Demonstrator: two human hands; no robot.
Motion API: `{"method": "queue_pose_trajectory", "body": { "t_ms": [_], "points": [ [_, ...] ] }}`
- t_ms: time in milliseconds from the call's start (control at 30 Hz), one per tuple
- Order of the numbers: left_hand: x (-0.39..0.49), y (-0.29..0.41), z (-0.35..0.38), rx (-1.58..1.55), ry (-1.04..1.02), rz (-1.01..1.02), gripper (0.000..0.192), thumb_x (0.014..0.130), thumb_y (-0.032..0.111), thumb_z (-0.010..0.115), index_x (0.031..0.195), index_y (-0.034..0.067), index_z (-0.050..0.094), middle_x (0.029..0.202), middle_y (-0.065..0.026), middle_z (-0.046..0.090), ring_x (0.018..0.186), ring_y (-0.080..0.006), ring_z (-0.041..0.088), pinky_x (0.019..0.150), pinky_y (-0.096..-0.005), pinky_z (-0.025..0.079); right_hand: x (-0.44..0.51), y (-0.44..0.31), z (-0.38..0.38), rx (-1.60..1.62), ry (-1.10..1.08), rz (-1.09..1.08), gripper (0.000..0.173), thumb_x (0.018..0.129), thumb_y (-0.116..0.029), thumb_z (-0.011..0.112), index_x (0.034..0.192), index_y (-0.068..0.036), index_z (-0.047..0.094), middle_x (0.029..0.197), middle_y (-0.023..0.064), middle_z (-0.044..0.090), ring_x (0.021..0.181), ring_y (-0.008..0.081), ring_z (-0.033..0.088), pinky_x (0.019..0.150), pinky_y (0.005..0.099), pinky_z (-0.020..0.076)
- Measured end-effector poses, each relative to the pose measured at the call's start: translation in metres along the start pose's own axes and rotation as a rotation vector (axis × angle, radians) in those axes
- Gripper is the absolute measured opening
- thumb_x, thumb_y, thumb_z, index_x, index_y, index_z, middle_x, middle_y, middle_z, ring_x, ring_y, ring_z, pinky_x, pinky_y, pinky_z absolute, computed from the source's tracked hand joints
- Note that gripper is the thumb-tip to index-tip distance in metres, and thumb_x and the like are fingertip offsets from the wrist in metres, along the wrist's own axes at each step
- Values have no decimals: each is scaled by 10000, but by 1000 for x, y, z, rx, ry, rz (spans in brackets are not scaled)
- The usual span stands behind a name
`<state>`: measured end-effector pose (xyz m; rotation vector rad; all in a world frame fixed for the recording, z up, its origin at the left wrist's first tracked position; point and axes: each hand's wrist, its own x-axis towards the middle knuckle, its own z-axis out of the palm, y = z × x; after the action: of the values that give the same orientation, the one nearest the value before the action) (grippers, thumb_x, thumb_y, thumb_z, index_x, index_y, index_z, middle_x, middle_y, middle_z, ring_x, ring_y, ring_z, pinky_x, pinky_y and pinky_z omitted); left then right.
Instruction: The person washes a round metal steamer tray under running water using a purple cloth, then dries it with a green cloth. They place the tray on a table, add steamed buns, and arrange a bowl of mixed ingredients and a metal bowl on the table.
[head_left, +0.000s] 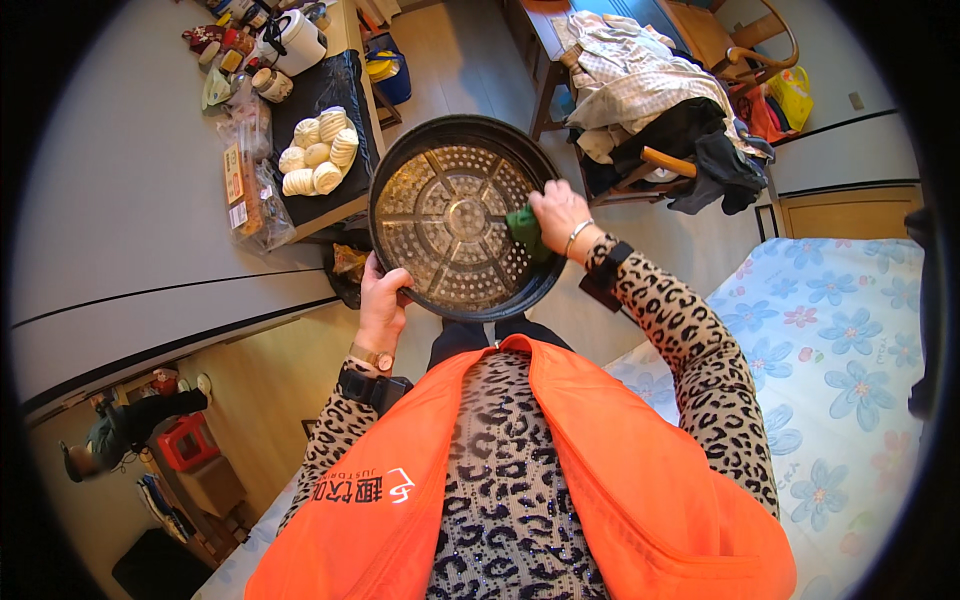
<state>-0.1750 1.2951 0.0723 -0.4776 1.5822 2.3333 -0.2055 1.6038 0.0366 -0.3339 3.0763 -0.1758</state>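
Observation:
A round, dark-rimmed steamer tray (466, 217) with a perforated metal base is held up in front of my body. My left hand (383, 298) grips its lower left rim, thumb over the edge. On the right side, my right hand (561, 217) has its fingers closed on a green cloth (526, 231), which touches the inside of the tray near the wall. Brownish stains show on the base, mostly on its left and upper parts. Part of the cloth is hidden under my right fingers.
Left stands a table with a black cover (330, 206), bearing a plate of steamed buns (318, 154), a white appliance (295, 43) and jars. Clothes (645, 97) are heaped on a chair at upper right. A flowered bed (832, 360) lies right. Another person (124, 431) is at far lower left.

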Motion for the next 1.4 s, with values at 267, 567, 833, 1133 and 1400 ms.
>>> {"method": "queue_pose_trajectory", "body": {
  "t_ms": [267, 567, 833, 1133, 1400],
  "points": [
    [-5, -1, -11, 92, -63, -16, 410, 709, -65, 561, 1104, 42, 549, 813, -19, 556, 653, -122, 527, 554, -253, 440, 54, 9, -10, -68, 477, -277, 120, 756, -105, 608, 875, -93, 624, 909, 94, 568, 942, 259, 540, 772, 360, 456],
    [10, -16, -40, -77, 123, -59, 263, 725, -20, 556, 973, 66, 546, 728, -7, 545, 604, -127, 533, 529, -275, 484, -26, -93, 15, 736, -134, -546, 295, 713, -105, 682, 1007, -82, 682, 944, 127, 591, 979, 318, 577, 858, 412, 494],
    [3, -18, -49, -156, 94, -100, 392, 694, -69, 508, 1066, 41, 568, 899, -54, 613, 771, -208, 618, 689, -350, 574, 27, -52, 7, 250, 178, 52, 229, 725, -87, 667, 949, -40, 664, 944, 156, 600, 954, 336, 573, 841, 419, 498],
    [-10, -10, -20, -55, 15, -60, 415, 687, -72, 577, 1087, 40, 575, 866, -18, 594, 713, -125, 572, 569, -249, 489, 14, -91, 13, 454, -28, -368, 293, 695, -45, 687, 980, -113, 714, 944, 108, 593, 968, 305, 576, 849, 408, 514],
    [-10, -5, -21, -27, -31, -44, 370, 724, -46, 566, 1084, 38, 550, 838, -25, 577, 687, -145, 563, 612, -271, 502, 28, -91, 13, 384, 104, -303, 250, 742, -45, 637, 977, -93, 705, 951, 130, 586, 953, 304, 573, 822, 396, 514]
  ]
}}
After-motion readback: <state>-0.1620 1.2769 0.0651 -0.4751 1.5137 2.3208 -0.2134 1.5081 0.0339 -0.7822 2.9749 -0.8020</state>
